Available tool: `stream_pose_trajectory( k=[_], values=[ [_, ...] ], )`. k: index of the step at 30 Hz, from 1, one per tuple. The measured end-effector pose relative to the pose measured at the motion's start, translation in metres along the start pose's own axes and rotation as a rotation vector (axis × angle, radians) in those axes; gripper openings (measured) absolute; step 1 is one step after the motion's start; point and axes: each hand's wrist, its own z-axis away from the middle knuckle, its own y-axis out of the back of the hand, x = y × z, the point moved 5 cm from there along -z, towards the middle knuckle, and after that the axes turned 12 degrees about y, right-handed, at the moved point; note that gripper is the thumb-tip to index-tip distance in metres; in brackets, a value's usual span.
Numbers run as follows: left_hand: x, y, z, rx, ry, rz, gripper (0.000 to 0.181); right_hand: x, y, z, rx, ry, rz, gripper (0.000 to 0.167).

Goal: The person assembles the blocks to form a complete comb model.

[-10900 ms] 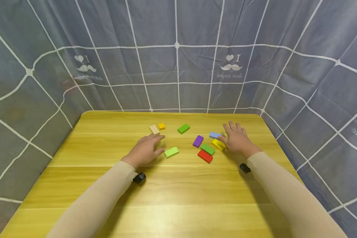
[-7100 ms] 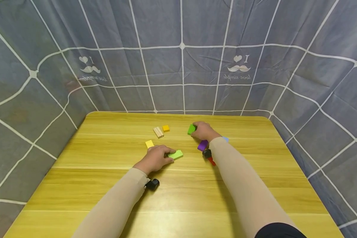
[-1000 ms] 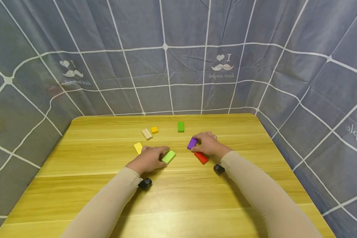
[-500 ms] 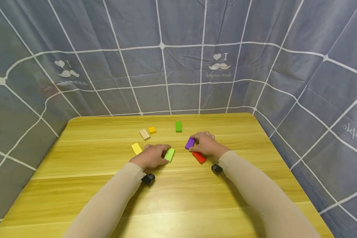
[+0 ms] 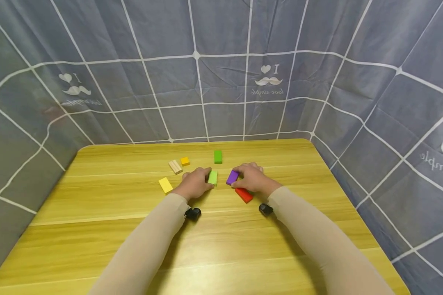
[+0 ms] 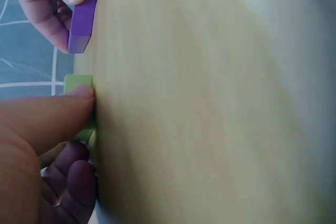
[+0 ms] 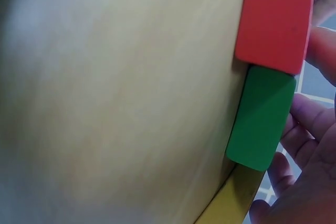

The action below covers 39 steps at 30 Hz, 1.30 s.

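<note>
Between thumb and fingers, my left hand (image 5: pixel 195 183) pinches a light green block (image 5: pixel 213 178) on the table. Just right of it, a purple block (image 5: pixel 232 177) lies in the pinch of my right hand (image 5: pixel 256 179). A small gap separates the two blocks. Below the right hand sits a red block (image 5: pixel 244 195). The right wrist view shows a green block (image 7: pixel 261 118) touching its end and a yellow block (image 7: pixel 228 200) beyond; my right hand largely hides both in the head view.
On the wooden table (image 5: pixel 221 246), another green block (image 5: pixel 218 156) lies farther back. To the left are an orange block (image 5: pixel 185 161), a plain wood block (image 5: pixel 175 166) and another yellow block (image 5: pixel 165 186). A grey checked curtain (image 5: pixel 225 82) surrounds the table's back and sides.
My left hand has slid the light green block away from me and turned it lengthwise, closer to the purple one. The right hand stays at the purple block. Earlier, the far green block was turned.
</note>
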Motion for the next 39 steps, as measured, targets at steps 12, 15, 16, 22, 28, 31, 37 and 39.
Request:
stream_pose_trajectory(
  k=[12, 15, 16, 22, 28, 31, 37, 39],
  values=[
    [0.007, 0.001, -0.017, 0.049, 0.028, 0.084, 0.068, -0.002, 0.001, 0.001, -0.013, -0.010, -0.001, 0.067],
    [0.008, 0.001, -0.019, 0.059, 0.031, 0.099, 0.067, -0.003, 0.001, 0.001, -0.016, -0.013, 0.005, 0.067],
    [0.008, 0.001, -0.020, 0.062, 0.032, 0.103, 0.067, -0.003, 0.001, 0.001, -0.015, -0.012, 0.009, 0.067],
    [0.011, 0.000, -0.023, 0.074, 0.046, 0.122, 0.066, -0.005, 0.002, 0.002, -0.009, -0.016, 0.018, 0.065],
    [0.013, 0.000, -0.022, 0.082, 0.074, 0.131, 0.065, -0.005, 0.002, 0.002, -0.009, -0.019, 0.019, 0.065],
    [0.012, -0.002, -0.023, 0.091, 0.085, 0.127, 0.066, -0.004, 0.002, 0.002, -0.008, -0.021, 0.021, 0.065],
    [0.014, -0.003, -0.025, 0.105, 0.095, 0.119, 0.066, -0.003, 0.001, 0.001, -0.008, -0.033, 0.027, 0.066],
    [0.014, -0.003, -0.025, 0.106, 0.101, 0.120, 0.066, -0.003, 0.001, 0.002, -0.007, -0.033, 0.024, 0.066]
  ],
)
